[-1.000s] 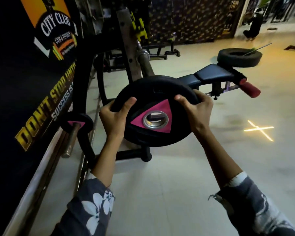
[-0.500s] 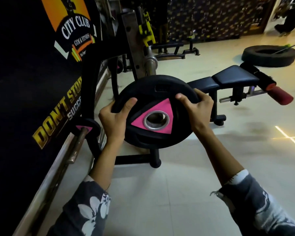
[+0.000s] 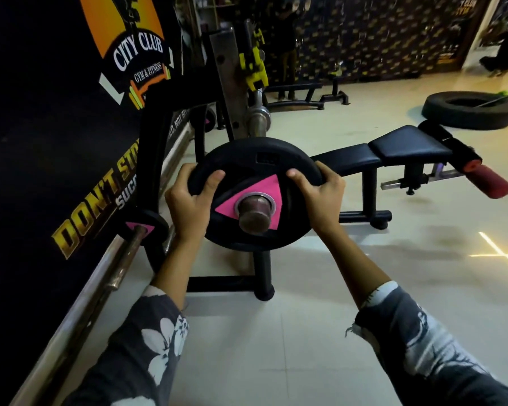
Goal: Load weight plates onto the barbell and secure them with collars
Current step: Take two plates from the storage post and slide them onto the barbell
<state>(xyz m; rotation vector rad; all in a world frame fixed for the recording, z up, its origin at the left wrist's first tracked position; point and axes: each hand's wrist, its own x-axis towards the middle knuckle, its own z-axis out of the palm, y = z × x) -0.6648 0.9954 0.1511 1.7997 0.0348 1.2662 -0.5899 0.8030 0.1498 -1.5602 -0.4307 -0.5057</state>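
A black weight plate (image 3: 255, 159) with a pink triangle around its hole sits on the barbell sleeve, whose end (image 3: 253, 218) pokes out through the hole toward me. My left hand (image 3: 188, 203) grips the plate's left rim and my right hand (image 3: 320, 194) grips its right rim. Behind the plate the steel barbell (image 3: 258, 115) runs up to a yellow hook on the rack upright (image 3: 229, 83). No collar is in sight.
A smaller black plate with a pink triangle (image 3: 143, 225) hangs on a storage peg at the left. A black bench (image 3: 405, 148) with a red roller stands to the right, a tyre (image 3: 469, 109) beyond it. A dark banner wall and steel rail (image 3: 71, 312) run along the left.
The plate's hole was empty and held just off the bar end; now the plate has slid onto the sleeve, so the bar end sticks through the hole. Both hands kept their grip.
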